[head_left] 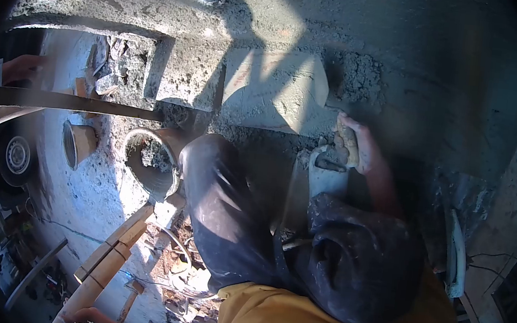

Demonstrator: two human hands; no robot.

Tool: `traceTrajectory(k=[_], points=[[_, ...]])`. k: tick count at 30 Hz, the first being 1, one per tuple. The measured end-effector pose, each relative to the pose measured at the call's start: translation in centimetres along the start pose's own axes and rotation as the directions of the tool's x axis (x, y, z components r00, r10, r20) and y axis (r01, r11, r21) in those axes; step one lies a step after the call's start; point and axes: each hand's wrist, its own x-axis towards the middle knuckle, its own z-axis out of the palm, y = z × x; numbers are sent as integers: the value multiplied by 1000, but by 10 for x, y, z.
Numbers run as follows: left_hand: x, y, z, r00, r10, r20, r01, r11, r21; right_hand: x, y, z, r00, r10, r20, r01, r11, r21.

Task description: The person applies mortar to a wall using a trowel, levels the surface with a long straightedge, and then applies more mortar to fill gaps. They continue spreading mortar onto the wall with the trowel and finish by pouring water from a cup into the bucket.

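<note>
My right hand (362, 148) is closed, its fingers smeared with mortar, around what looks like a trowel. A thin metal shank (334, 109) shows by its fingertips; the handle is mostly hidden in the fist. Just left of the hand lies a smooth, mortar-coated block (258, 108), half in sun and half in shadow. Rough wet mortar (362, 78) is heaped beyond the block's right end. Below the hand, in front of my bent right knee (356, 254), sits a pale, cement-smeared object (329, 180). My left hand is out of view.
By my left knee (215, 182) a bucket (176, 181) holds mortar; a smaller bucket (87, 143) lies farther left. Wooden poles (113, 250) slant at lower left, near a bare arm (100, 319). Another person's hand (24, 67) shows at left, above a vehicle wheel (18, 155).
</note>
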Motion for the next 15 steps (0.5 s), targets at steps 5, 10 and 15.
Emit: traceTrajectory(k=[5, 10, 15], points=[[-7, 5, 5, 1000, 13, 25, -12, 1000, -27, 47, 17, 61, 972, 49, 231, 82, 849, -522], [-15, 8, 8, 1000, 4, 25, -4, 1000, -22, 41, -16, -22, 988, -157, 9, 149, 914, -378], [-23, 9, 38, 998, 3, 68, 1, 999, -50, -17, -38, 2, 974, 15, 228, 135, 765, -630]])
